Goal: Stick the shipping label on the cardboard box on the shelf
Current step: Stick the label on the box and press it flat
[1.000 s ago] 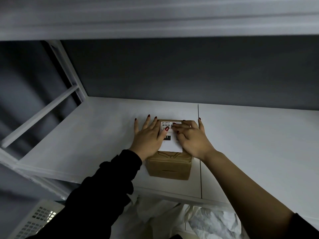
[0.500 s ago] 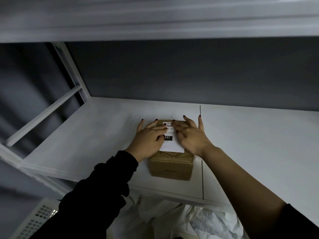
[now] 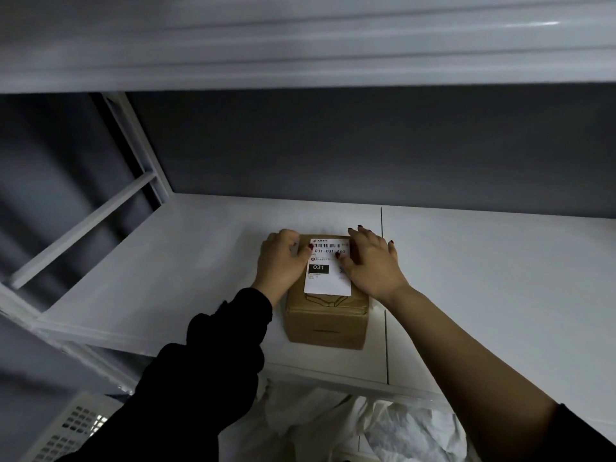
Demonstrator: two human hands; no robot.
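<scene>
A small brown cardboard box (image 3: 326, 323) stands near the front edge of the white shelf (image 3: 160, 271). A white shipping label (image 3: 328, 266) with a barcode and a black "031" block lies flat on the box's top. My left hand (image 3: 280, 261) rests against the box's left top edge with its fingers curled over the far corner. My right hand (image 3: 371, 261) lies flat on the right side of the label, fingers spread, covering the label's right edge.
A white upper shelf (image 3: 300, 45) hangs overhead and white frame bars (image 3: 86, 225) run at the left. A dark wall backs the shelf. Below the front edge lie crumpled white wrapping (image 3: 383, 431) and a white perforated basket (image 3: 71, 428).
Both hands have slid apart from the label's middle toward the box's sides, uncovering most of the label. My left fingers have curled around the far left corner.
</scene>
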